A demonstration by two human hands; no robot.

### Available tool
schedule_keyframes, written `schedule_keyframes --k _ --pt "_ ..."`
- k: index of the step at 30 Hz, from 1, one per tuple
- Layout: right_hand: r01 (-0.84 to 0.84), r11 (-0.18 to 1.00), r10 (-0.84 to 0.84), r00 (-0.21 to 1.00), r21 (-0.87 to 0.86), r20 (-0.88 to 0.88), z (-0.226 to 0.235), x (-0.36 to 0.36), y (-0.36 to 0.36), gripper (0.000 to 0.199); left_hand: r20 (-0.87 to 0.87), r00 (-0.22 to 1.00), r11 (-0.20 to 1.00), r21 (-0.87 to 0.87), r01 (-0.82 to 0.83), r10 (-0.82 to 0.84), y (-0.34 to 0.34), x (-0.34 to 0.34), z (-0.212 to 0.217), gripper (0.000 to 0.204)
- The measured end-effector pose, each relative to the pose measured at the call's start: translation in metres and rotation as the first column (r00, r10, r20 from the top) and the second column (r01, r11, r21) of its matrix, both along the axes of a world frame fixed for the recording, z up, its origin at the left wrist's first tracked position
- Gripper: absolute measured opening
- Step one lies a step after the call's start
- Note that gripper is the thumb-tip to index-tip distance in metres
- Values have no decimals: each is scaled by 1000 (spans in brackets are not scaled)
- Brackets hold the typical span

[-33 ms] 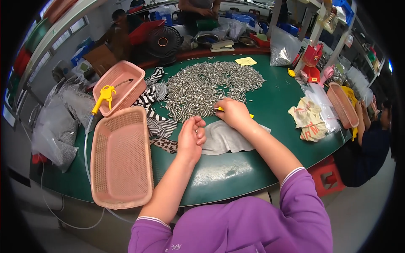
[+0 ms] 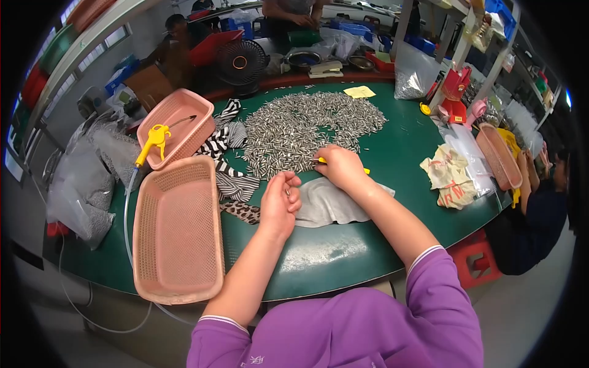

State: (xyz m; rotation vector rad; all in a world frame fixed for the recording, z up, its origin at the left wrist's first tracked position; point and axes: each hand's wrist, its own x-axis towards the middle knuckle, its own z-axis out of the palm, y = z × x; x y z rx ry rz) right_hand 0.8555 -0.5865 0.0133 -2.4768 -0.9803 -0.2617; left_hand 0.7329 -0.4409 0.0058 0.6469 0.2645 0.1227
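Observation:
A broad heap of small silvery metal pins [image 2: 307,119] covers the far middle of the green table. At its near edge, my right hand [image 2: 339,165] is closed around a slim tool with a yellow handle [image 2: 366,171]; its kind is hidden by my fingers. Just left and nearer, my left hand [image 2: 280,203] is half turned up, fingers curled in. A bit of shiny metal, seemingly one of the pins, shows between them. Under and between my forearms lies a grey cloth [image 2: 325,202]. Striped cloth [image 2: 238,186] and a leopard-print cloth [image 2: 243,212] are beside my left hand.
Two pink plastic baskets, a near one [image 2: 178,239] and a far one [image 2: 200,138], stand at left. A yellow air gun [image 2: 155,142] with a hose rests on the far one. Clear bags of parts [image 2: 86,202] sit further left. Right are a crumpled bag [image 2: 446,175] and a co-worker [image 2: 537,214].

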Motion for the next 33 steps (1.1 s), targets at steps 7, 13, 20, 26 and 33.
schedule_keyframes --k 7,13,20,26,33 --pt "12 998 -14 999 60 34 3 3 -1 18 14 1000 1000 1 15 -15 -3 -4 4 18" --pt "-79 894 224 931 441 -287 46 -21 -14 15 94 988 974 202 103 -124 -9 -7 11 16" --pt "-152 791 457 791 592 -407 44 -58 -44 14 85 953 916 315 250 -290 -24 -16 15 16" --pt "-221 778 478 816 588 -325 32 -64 -54 17 52 943 841 471 267 -329 -30 -20 18 11" --pt "-196 733 423 881 651 -211 42 -67 -54 28 148 946 886 415 206 -289 -18 -19 14 10"
